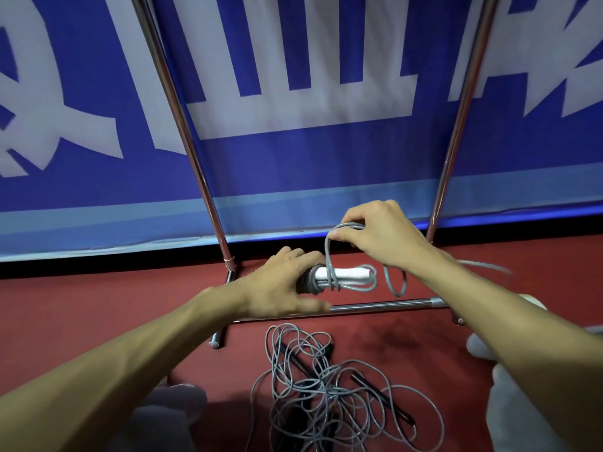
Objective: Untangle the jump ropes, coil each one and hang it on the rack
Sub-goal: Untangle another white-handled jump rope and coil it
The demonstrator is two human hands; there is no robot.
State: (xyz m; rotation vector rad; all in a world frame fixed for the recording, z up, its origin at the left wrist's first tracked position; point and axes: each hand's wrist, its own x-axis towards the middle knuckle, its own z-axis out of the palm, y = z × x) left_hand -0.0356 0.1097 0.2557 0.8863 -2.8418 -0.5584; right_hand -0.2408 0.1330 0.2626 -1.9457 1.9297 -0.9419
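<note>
I am holding a bundled jump rope (pixel 339 277) in front of me, above the red floor (pixel 98 308) and over the low crossbar of the metal rack (pixel 381 305). My left hand (pixel 280 288) is wrapping around the dark end of the bundle, fingers curled closed on it, with the white handles sticking out toward my right. Grey cord is looping around those white handles. My right hand (pixel 378 236) is pinching a loop of the same grey cord between thumb and fingers, just above and to the right of the bundle, and a second loop is hanging down below that hand. A further stretch of cord is trailing off past my right forearm toward the right edge of the floor, blurred.

Below my hands, on the near side of the crossbar, a tangled pile of ropes (pixel 326 386) is lying on the floor, grey cords crossing over one another with black handles poking out among them. It is lying apart from both hands.

The rack's two slanted poles are rising on either side of my hands, in front of a blue banner (pixel 293 158) with large pale lettering. Pale blurred shapes are showing at the bottom edge beside each forearm; I cannot tell what they are.
</note>
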